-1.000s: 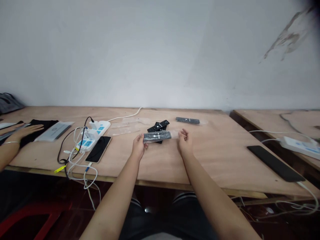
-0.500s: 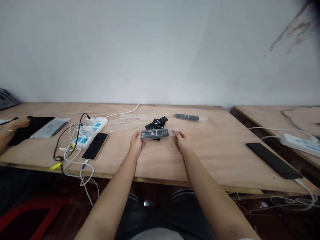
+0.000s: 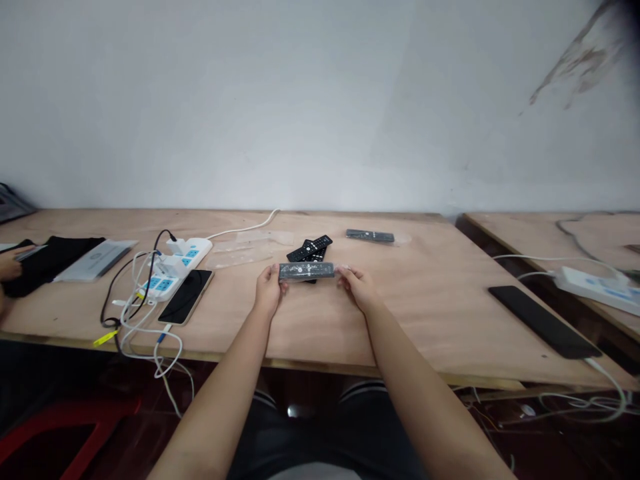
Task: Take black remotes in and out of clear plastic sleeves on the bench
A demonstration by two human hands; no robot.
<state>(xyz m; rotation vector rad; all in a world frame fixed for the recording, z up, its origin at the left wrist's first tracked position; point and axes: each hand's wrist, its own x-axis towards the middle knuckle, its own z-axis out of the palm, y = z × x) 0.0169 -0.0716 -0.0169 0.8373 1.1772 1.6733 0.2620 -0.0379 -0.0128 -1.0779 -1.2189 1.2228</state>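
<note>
A black remote control (image 3: 307, 271) in a clear plastic sleeve is held level between my two hands above the table. My left hand (image 3: 269, 288) is closed on its left end. At the other end, my right hand (image 3: 357, 283) pinches the gathered end of the sleeve. Just behind lie black remotes without sleeves (image 3: 310, 249), crossed over each other and partly hidden by the held one. Farther back to the right rests another remote in a sleeve (image 3: 370, 236). Flat clear plastic sleeves (image 3: 243, 253) lie to the left of the crossed remotes.
On the left are a white power strip (image 3: 187, 257) with tangled cables and a phone (image 3: 186, 297). A packaged flat item (image 3: 95, 261), black cloth (image 3: 55, 260) and another person's hand (image 3: 9, 268) are farther left. A dark phone (image 3: 544, 321) lies right, before a table gap.
My right hand has moved left, up to the remote's right end, and the sleeve end sticking out is shorter. The other person's hand has shifted left. The view has moved slightly.
</note>
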